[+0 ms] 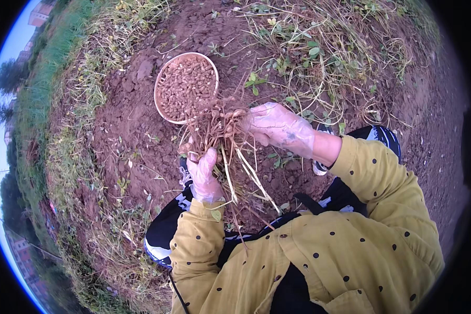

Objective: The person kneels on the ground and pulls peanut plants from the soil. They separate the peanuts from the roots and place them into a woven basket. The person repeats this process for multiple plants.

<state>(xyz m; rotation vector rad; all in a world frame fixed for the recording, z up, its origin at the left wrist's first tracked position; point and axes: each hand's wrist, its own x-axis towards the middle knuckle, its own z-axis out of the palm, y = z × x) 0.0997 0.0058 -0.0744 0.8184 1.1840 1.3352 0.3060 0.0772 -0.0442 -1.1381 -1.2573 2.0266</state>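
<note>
My left hand point(205, 172), in a thin clear plastic glove, holds a bundle of uprooted peanut plants point(219, 129) by the stems below the roots. Brown pods hang among the tangled roots, and pale stems run down towards my lap. My right hand point(280, 127), gloved the same way, is at the right side of the root mass; its fingertips are partly hidden among roots and pods, so its grip is unclear. Just beyond the bundle, a round basket point(157, 96) full of peanut pods point(186, 84) stands on the soil, its near right edge partly covered by the roots.
Pulled peanut vines point(318, 59) lie in a heap at the upper right. More cut vines point(78, 129) form a strip on the left, beside green grass point(47, 106). Clods of bare brown soil point(125, 114) surround the basket. My knees and shoes are close below my hands.
</note>
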